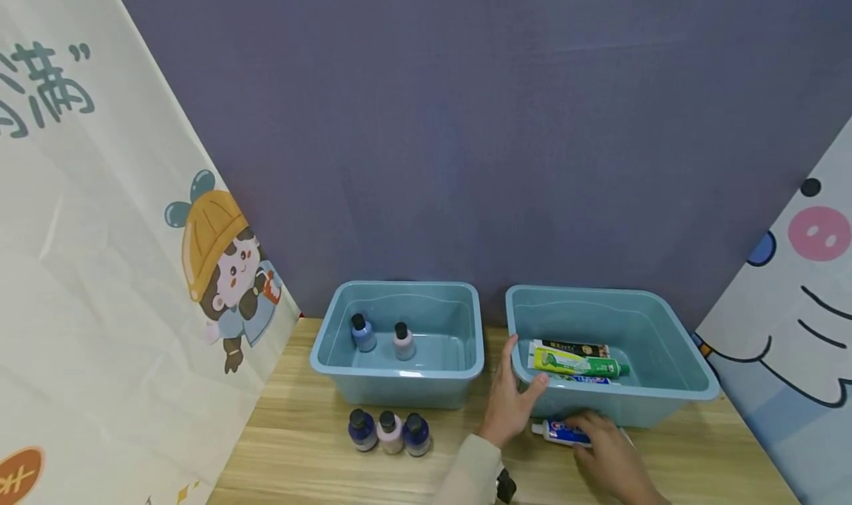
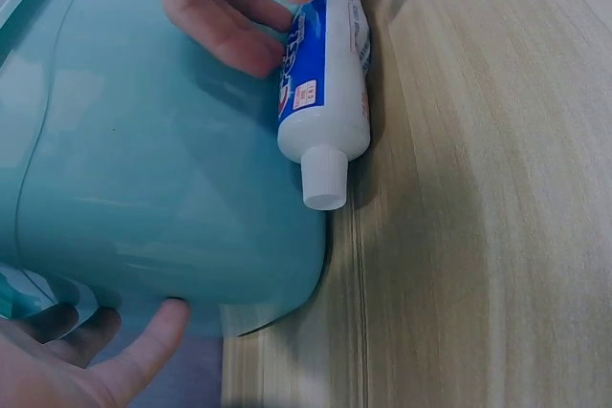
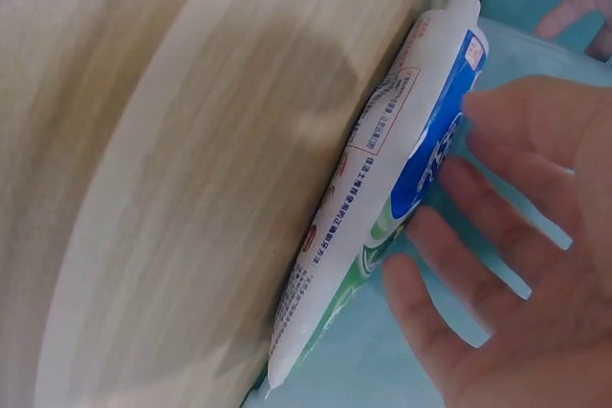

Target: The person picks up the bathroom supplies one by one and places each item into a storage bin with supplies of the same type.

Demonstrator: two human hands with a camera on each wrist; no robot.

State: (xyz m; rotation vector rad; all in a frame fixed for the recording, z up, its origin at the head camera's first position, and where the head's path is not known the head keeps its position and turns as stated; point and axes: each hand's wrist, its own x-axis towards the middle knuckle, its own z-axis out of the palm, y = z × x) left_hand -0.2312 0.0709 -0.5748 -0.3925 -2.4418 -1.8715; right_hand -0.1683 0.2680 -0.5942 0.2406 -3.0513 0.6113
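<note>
A toothpaste tube (image 1: 560, 432) in white and blue, with a white cap, lies on the table along the front wall of the right blue bin (image 1: 672, 398). Over it is my right hand (image 1: 609, 449); in the right wrist view its loosely extended fingers (image 3: 488, 279) are right beside the tube's printed side, not wrapped round it. My left hand (image 1: 509, 405) rests at the bin's front left corner, thumb by the front rim and fingers spread along the side wall. Inside that bin lie a green and yellow toothpaste tube (image 1: 575, 363), a black box (image 1: 579, 348) and another blue tube (image 1: 589, 379).
To the left stands a second blue bin (image 1: 399, 390) holding a light blue bottle (image 1: 363, 335) and a pale pink bottle (image 1: 403, 342). Before it, a pink bottle (image 1: 390, 432) stands between two dark blue bottles (image 1: 416, 435). A grey-blue wall (image 1: 426, 157) rises behind.
</note>
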